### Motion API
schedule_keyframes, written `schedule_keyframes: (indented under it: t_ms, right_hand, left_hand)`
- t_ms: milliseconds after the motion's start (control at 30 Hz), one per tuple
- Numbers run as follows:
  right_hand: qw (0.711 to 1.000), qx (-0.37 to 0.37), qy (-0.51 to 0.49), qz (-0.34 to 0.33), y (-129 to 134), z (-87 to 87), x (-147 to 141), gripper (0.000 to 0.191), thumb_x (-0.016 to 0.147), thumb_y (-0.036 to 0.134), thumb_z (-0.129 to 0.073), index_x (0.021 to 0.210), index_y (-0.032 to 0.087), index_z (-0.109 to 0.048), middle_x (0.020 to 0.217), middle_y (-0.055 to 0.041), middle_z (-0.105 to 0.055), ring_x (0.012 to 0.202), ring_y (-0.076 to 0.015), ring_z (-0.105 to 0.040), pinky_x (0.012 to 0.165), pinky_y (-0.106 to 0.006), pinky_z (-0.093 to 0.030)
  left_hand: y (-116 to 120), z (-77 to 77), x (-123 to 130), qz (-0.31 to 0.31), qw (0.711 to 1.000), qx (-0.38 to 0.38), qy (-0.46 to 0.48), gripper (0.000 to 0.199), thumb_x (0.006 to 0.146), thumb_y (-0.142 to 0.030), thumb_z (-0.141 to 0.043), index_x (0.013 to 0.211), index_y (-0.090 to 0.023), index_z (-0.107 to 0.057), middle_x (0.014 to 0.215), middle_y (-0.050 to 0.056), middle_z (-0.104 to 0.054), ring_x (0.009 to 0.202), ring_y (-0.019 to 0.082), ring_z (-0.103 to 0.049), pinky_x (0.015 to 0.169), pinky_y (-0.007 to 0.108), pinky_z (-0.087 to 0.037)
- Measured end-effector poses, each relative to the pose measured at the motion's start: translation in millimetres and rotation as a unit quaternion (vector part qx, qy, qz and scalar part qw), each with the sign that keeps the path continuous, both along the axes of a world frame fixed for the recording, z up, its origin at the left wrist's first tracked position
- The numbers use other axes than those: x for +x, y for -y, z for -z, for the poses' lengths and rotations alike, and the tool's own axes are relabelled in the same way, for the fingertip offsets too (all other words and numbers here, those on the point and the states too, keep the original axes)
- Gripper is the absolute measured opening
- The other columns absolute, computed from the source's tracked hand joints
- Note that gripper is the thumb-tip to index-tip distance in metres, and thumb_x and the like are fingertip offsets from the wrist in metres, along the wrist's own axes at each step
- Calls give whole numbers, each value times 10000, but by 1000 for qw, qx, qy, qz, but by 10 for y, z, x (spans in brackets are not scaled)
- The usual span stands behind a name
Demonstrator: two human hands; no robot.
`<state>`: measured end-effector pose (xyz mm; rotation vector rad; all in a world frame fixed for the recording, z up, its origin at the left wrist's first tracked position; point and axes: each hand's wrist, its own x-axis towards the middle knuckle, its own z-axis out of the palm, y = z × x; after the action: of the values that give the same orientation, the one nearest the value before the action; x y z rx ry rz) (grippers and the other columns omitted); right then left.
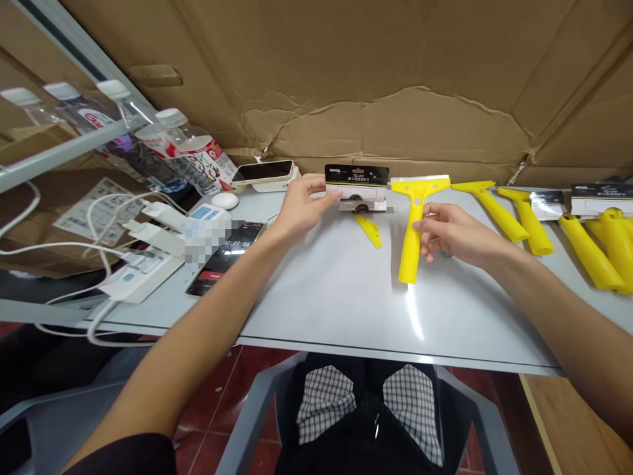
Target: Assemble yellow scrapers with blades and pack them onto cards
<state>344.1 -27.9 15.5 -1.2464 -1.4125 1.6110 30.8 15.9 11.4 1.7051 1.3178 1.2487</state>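
My left hand (307, 203) pinches the left edge of a black and white cardboard package (356, 183) near the back of the table. Upright in front of my right hand (448, 231) is a yellow scraper (411, 244), its wide head at the top and its handle pointing toward me. The thumb and fingers of my right hand grip the handle from the right. Between the hands, just below the package, a small flat yellow piece (368, 231) lies on the white table (326, 297).
More yellow scrapers (504, 214) lie along the right side, some by another black and white package (601, 198). At the left are phones (225, 260), power strips (143, 270) with white cables, and plastic bottles (198, 148). A cardboard wall (395, 59) stands behind.
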Motion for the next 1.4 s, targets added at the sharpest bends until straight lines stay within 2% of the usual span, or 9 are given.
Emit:
schedule_keyframes:
  t_ms: [200, 467, 600, 733, 867, 1000, 1133, 1233, 1400]
  right_hand:
    - [982, 56, -101, 149, -56, -67, -15, 148, 908, 177, -762, 908, 213, -618, 805, -37, -693, 599, -162, -692, 530, -293, -603]
    - [959, 73, -130, 240, -114, -68, 43, 173, 905, 241, -785, 912, 247, -612, 902, -26, -672, 626, -147, -661, 490, -276, -544]
    - [959, 74, -123, 246, -103, -88, 49, 199, 882, 231, -796, 909, 257, -600, 923, -27, -692, 602, -136, -637, 463, -267, -499]
    - [968, 62, -107, 217, -76, -45, -8, 219, 859, 274, -828, 904, 253, -615, 915, -37, -707, 577, -138, -627, 441, -270, -454]
    - [978, 54, -70, 188, -51, 13, -63, 267, 802, 287, -886, 940, 249, -661, 995, -63, -756, 606, -140, -639, 459, -276, -452]
    - [984, 57, -53, 161, -4, 17, -102, 265, 805, 328, -897, 948, 243, -690, 989, -62, -762, 593, -128, -614, 475, -291, -435]
    - [984, 59, -57, 155, 55, -16, -140, 246, 830, 327, -875, 951, 240, -680, 978, -69, -774, 576, -131, -610, 497, -312, -409]
    - [984, 64, -51, 157, 103, -39, -174, 230, 849, 327, -849, 956, 241, -664, 996, -71, -780, 575, -130, -611, 512, -312, -398]
    - [983, 65, -57, 160, 164, -47, -215, 284, 824, 365, -892, 933, 262, -650, 953, -43, -738, 593, -142, -619, 508, -316, -395]
  left_hand:
    - [240, -115, 132, 129, 980, -139, -64, 296, 750, -440, -922, 769, -162, -823, 747, 47, -742, 737, 193, -636, 722, 325, -495]
    - [325, -138, 165, 249, 954, -140, -93, 224, 805, -358, -872, 675, -193, -791, 750, 34, -727, 673, 142, -577, 626, 293, -408]
    - [378, -162, 217, 223, 966, -111, -68, 258, 796, -342, -887, 631, -190, -761, 757, 33, -719, 690, 143, -588, 651, 301, -442]
    - [409, -133, 283, 157, 983, -99, -7, 241, 805, -378, -886, 691, -188, -792, 854, 60, -787, 821, 200, -696, 816, 359, -550]
    - [411, -32, 351, 127, 985, -101, 57, 199, 778, -375, -905, 818, -186, -858, 1184, 111, -826, 1011, 254, -760, 1008, 431, -569]
    - [448, 106, 457, 98, 984, -98, 114, 185, 745, -309, -920, 721, -170, -800, 1441, 146, -735, 1122, 277, -747, 1085, 482, -551]
    - [541, 184, 562, 151, 955, -147, 208, 180, 824, -284, -875, 792, -165, -744, 1183, 124, -805, 1035, 240, -758, 1074, 482, -568]
    - [608, 175, 591, 172, 933, -205, 240, 229, 892, -327, -865, 903, -175, -694, 1008, 92, -803, 932, 232, -776, 966, 478, -619]
    - [628, 146, 576, 216, 913, -249, 242, 395, 829, -368, -952, 1024, -194, -655, 1042, 92, -804, 959, 241, -776, 898, 442, -622]
